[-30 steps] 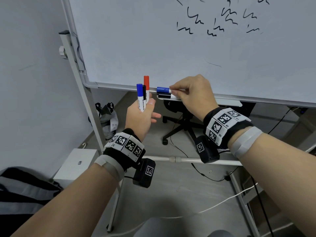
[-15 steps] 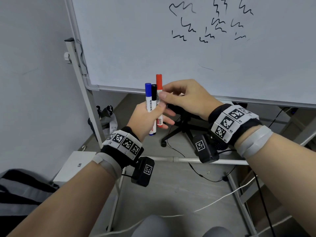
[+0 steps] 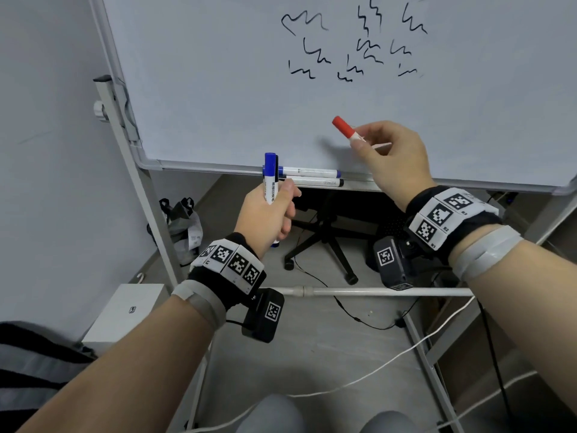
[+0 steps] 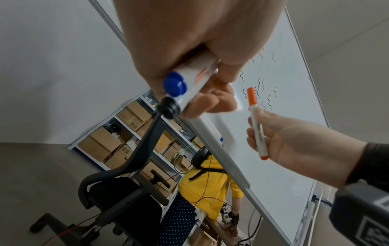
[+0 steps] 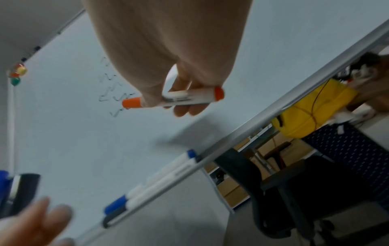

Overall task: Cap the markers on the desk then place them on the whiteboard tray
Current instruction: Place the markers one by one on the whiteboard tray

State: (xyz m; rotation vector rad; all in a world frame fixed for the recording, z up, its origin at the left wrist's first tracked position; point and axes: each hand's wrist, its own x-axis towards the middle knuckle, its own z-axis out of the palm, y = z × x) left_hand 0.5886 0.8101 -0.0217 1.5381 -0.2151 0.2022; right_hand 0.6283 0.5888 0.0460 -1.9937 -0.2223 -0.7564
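My left hand (image 3: pixel 274 210) grips two capped markers upright just below the whiteboard tray (image 3: pixel 362 186): a blue marker (image 3: pixel 270 179) and, behind it, a black marker (image 3: pixel 277 166). Their butt ends show in the left wrist view, blue marker (image 4: pixel 174 84) and black marker (image 4: pixel 168 107). My right hand (image 3: pixel 365 143) pinches a capped red marker (image 3: pixel 343 128) in front of the whiteboard (image 3: pixel 218 89), above the tray, cap pointing up-left; the red marker (image 5: pixel 179 99) is level in the right wrist view. Two capped markers lie on the tray, one blue (image 3: pixel 312 172), one black (image 3: pixel 315 182).
Under the board are an office chair (image 3: pixel 324 239), the stand's white crossbar (image 3: pixel 374 290) and loose cables (image 3: pixel 374 370). A white box (image 3: pixel 125 310) and a bag (image 3: pixel 184 223) sit on the floor at left. A person in yellow (image 4: pixel 208 179) stands behind the board.
My right hand left a blue marker on the tray, then pulled the red marker out of my left hand's bunch and carried it up to the right. The left hand now holds two.
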